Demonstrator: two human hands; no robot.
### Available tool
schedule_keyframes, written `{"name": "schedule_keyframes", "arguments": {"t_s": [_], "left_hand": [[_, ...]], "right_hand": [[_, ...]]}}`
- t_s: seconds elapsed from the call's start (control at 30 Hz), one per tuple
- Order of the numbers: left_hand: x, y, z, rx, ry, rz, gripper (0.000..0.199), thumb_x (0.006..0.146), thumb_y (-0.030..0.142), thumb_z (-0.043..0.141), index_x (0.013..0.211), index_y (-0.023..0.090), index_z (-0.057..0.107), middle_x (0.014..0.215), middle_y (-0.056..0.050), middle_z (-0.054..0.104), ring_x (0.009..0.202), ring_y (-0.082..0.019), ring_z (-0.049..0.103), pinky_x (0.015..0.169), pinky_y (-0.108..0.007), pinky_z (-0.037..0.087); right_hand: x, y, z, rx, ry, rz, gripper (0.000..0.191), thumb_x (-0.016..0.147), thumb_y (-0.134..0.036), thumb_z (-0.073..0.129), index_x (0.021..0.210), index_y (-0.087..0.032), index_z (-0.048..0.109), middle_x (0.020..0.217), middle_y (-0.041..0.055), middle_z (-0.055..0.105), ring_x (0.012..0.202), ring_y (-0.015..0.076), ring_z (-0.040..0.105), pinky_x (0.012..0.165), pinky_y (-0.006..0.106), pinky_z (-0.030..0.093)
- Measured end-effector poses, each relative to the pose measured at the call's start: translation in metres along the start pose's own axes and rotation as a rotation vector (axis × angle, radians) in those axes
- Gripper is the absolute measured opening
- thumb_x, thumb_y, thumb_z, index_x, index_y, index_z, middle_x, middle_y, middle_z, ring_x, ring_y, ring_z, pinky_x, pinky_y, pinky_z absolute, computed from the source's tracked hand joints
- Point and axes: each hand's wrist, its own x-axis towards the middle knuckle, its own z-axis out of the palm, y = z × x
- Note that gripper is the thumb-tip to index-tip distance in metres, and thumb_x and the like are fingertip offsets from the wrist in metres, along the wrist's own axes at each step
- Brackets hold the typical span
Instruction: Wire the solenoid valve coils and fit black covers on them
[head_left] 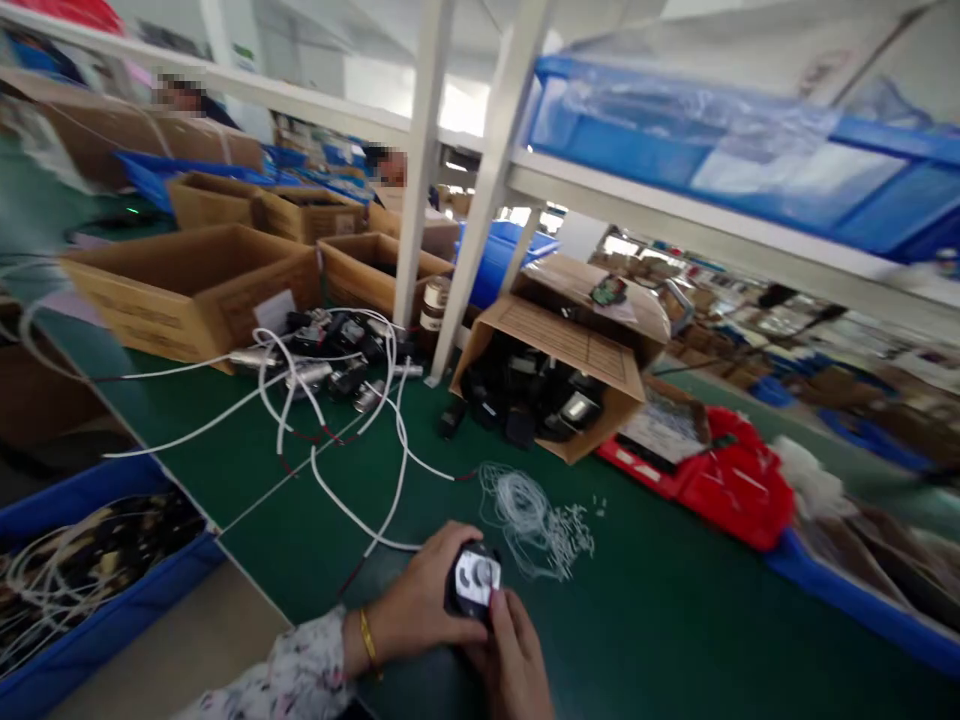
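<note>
My left hand [427, 592], with a yellow bracelet at the wrist, grips a small black part with a silver face [476, 578] above the green table [637, 610]. From the lower right, my right hand [517, 650] has its fingers pressed together at the part's edge; whether they pinch a small piece is hidden. A white cable [352, 522] runs to my left hand. Right of the hands lie a coil of thin clear strands [517, 500] and a pile of small pale pieces [571, 540].
Metal parts with white cables [307, 375] lie behind. An open box of black parts [555, 345] is tipped on its side. Shelf posts [420, 170] rise beyond. A red tray [739, 480] sits right, a blue bin [187, 560] at lower left. People are in the background.
</note>
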Motion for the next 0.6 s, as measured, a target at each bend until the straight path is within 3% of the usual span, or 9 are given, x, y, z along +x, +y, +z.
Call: {"name": "schedule_keyframes", "arguments": {"t_s": [0.1,0.2,0.3,0.4,0.5,0.6], "left_hand": [[0.006,-0.006,-0.001,-0.081,-0.046,-0.021,0.085,0.047,0.027,0.085,0.120,0.022,0.042,0.121,-0.009,0.049,0.112,-0.029,0.049,0.099,-0.042,0.039],[0.008,-0.015,0.000,-0.135,-0.072,-0.035,0.097,0.045,0.033,0.087,0.126,0.022,0.035,0.126,-0.012,0.046,0.117,-0.031,0.047,0.101,-0.045,0.036],[0.007,-0.021,0.002,-0.194,-0.054,-0.067,0.101,0.048,0.033,0.086,0.129,0.022,0.029,0.127,-0.012,0.047,0.115,-0.031,0.049,0.101,-0.045,0.037],[0.009,-0.019,0.002,-0.161,-0.055,-0.094,0.091,0.049,0.029,0.085,0.124,0.021,0.034,0.122,-0.011,0.051,0.110,-0.030,0.053,0.098,-0.044,0.040],[0.012,-0.012,0.000,-0.143,-0.068,-0.102,0.082,0.052,0.024,0.082,0.120,0.022,0.037,0.116,-0.008,0.053,0.106,-0.028,0.054,0.092,-0.041,0.044],[0.014,-0.009,-0.002,-0.154,-0.073,-0.111,0.078,0.054,0.024,0.080,0.119,0.021,0.037,0.116,-0.008,0.053,0.106,-0.027,0.054,0.091,-0.040,0.045]], "right_hand": [[0.012,0.002,-0.009,0.072,0.050,0.075,0.037,0.087,-0.044,0.042,0.113,-0.020,0.055,0.094,0.0071,0.060,0.086,0.0212,0.060,0.075,0.034,0.053],[0.023,-0.012,-0.017,0.053,0.019,-0.031,0.043,0.081,-0.032,0.053,0.122,-0.021,0.048,0.095,0.0059,0.055,0.082,0.0186,0.056,0.072,0.031,0.050],[0.025,-0.024,-0.017,-0.027,-0.016,-0.095,0.037,0.072,-0.020,0.062,0.108,-0.021,0.055,0.094,0.0039,0.055,0.079,0.0174,0.054,0.070,0.028,0.047],[0.023,-0.025,-0.017,-0.068,0.075,-0.140,0.003,0.078,-0.020,0.058,0.081,-0.019,0.057,0.082,0.0024,0.057,0.074,0.0160,0.054,0.067,0.026,0.044],[0.033,-0.023,-0.031,-0.103,0.079,-0.218,0.019,0.086,-0.025,0.050,0.069,-0.018,0.055,0.070,0.0011,0.057,0.066,0.0145,0.054,0.063,0.025,0.042],[0.073,-0.026,-0.050,-0.182,0.166,-0.197,0.016,0.087,-0.027,0.048,0.076,-0.018,0.056,0.069,0.0011,0.058,0.063,0.0146,0.054,0.058,0.025,0.042]]}}
